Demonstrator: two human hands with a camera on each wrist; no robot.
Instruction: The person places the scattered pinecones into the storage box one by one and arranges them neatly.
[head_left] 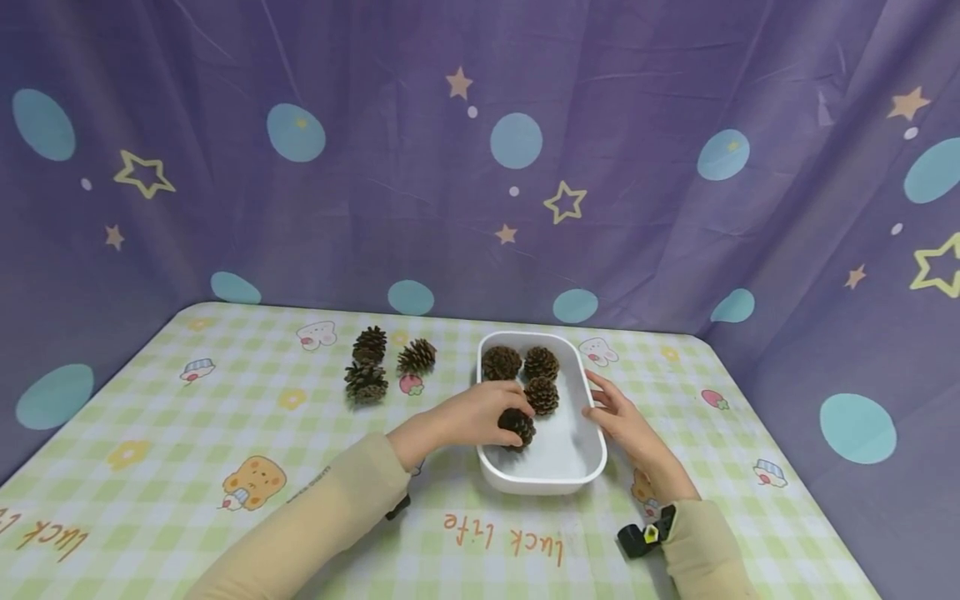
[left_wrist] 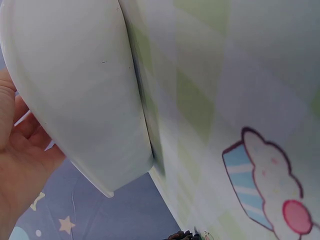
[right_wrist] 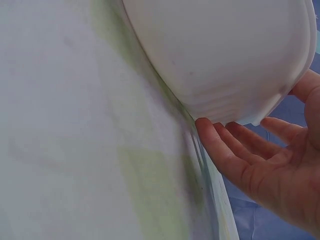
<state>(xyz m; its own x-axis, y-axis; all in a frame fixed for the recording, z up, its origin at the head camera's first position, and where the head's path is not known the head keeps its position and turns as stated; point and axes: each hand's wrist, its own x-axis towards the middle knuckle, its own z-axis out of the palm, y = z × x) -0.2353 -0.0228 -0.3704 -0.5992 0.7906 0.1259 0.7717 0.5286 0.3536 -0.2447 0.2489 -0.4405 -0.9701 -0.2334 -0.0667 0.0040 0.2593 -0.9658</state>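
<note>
A white rectangular box (head_left: 570, 450) stands on the table with several brown pine cones in it, among them one pine cone (head_left: 542, 396) near the middle. Over the box's left rim reaches my left hand (head_left: 491, 414), fingers and thumb around a pine cone (head_left: 517, 427) low inside the box. In the left wrist view the box wall (left_wrist: 80, 95) hides that pine cone. My right hand (head_left: 622, 421) holds the box at its right side, thumb at the rim. The right wrist view has its fingertips (right_wrist: 205, 125) against the outer wall.
Left of the box, three more pine cones lie on the checkered tablecloth (head_left: 300, 450): one at the back (head_left: 370, 344), one in front of it (head_left: 366, 383), one to the right (head_left: 417, 357). A purple curtain (head_left: 420, 183) hangs behind and beside the table.
</note>
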